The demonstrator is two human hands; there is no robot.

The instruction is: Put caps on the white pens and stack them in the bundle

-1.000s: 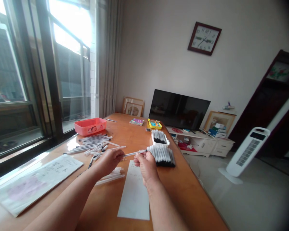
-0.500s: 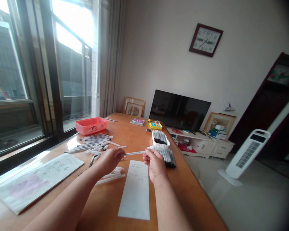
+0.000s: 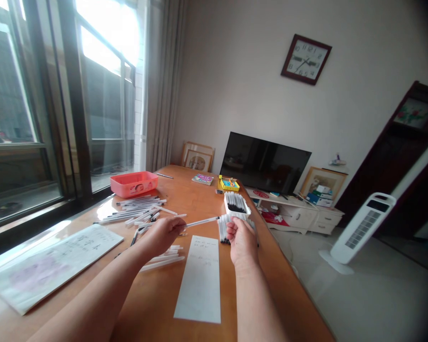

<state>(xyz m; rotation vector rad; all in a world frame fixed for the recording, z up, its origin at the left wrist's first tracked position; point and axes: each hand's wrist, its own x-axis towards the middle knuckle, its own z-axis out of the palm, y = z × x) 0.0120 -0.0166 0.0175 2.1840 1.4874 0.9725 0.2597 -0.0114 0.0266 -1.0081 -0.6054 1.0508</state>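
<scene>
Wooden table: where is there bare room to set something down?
Bare tabletop shows between the booklet and the loose pens, and along the near-right edge beside the right forearm. Crowded: by the red basket and around the white pen container.

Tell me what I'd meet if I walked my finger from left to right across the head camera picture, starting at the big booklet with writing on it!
Booklet → pink plastic tray → left hand → pen → right hand → wall clock → white tower fan.
</scene>
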